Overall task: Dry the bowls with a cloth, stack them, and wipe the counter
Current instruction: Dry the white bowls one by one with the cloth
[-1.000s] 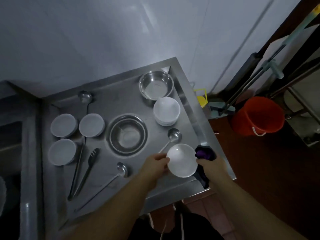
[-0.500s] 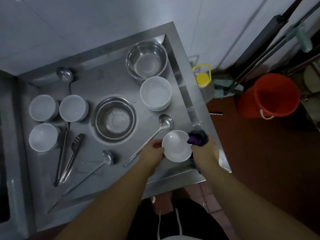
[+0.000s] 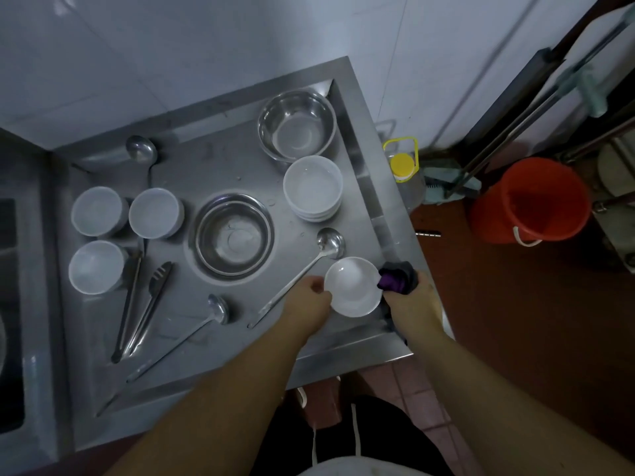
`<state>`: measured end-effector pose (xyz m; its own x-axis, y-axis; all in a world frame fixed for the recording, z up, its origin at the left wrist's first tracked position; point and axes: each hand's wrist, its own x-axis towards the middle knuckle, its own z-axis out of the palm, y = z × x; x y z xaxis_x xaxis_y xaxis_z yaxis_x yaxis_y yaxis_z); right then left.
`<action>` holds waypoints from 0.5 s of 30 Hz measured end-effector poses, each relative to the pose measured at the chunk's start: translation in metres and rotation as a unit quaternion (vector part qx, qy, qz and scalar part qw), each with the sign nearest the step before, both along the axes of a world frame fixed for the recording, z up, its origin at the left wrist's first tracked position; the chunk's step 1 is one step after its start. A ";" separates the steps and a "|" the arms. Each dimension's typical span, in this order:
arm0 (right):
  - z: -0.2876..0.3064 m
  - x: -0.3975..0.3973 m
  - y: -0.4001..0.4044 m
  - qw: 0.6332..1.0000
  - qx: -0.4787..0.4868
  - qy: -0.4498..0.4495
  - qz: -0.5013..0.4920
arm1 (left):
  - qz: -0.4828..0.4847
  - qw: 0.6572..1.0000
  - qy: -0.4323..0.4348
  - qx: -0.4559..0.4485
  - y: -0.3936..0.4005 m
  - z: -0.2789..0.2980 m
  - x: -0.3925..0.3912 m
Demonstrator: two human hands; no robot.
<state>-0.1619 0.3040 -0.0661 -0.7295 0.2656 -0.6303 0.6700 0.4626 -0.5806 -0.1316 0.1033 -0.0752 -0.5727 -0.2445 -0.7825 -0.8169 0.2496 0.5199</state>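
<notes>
My left hand (image 3: 307, 300) grips the left rim of a white bowl (image 3: 352, 286) held over the front right of the steel counter (image 3: 206, 166). My right hand (image 3: 412, 304) holds a dark purple cloth (image 3: 398, 280) against the bowl's right rim. A stack of white bowls (image 3: 313, 187) stands behind it near the right edge. Three single white bowls sit at the left: one bowl (image 3: 98, 210), another bowl (image 3: 156, 212) beside it, and a third bowl (image 3: 97, 266) in front.
Two steel basins (image 3: 297, 125) (image 3: 234, 237) stand at the back right and centre. Ladles (image 3: 328, 243) (image 3: 216, 309) (image 3: 141, 154) and tongs (image 3: 144, 304) lie around them. A sink is at the far left. On the floor stand an orange bucket (image 3: 529, 201) and a yellow-capped jug (image 3: 402, 164).
The view has shifted; both hands still hold the bowl and cloth. The cloth has bunched closer against the bowl's right rim.
</notes>
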 end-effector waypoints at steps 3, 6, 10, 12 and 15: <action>0.019 0.008 0.006 1.000 -0.005 0.013 0.016 | -0.083 0.995 0.012 -0.054 -0.011 0.016 0.008; 0.040 0.014 0.006 0.999 -0.002 0.033 0.035 | -0.142 0.984 0.021 -0.101 -0.028 0.033 0.017; 0.063 0.016 -0.015 0.992 -0.007 0.059 0.108 | -0.222 0.963 0.014 -0.155 -0.060 0.058 0.031; 0.071 0.015 -0.034 0.987 -0.009 0.079 0.143 | -0.243 0.953 0.010 -0.182 -0.081 0.069 0.039; 0.076 0.017 -0.070 0.969 0.001 0.117 0.216 | -0.238 0.948 0.000 -0.209 -0.117 0.082 0.055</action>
<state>-0.1451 0.2343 0.0099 -0.8963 -0.0947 -0.4331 0.2636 0.6717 -0.6923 -0.0762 -0.0135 0.0068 -0.6960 -0.2466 -0.6744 -0.5595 0.7749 0.2941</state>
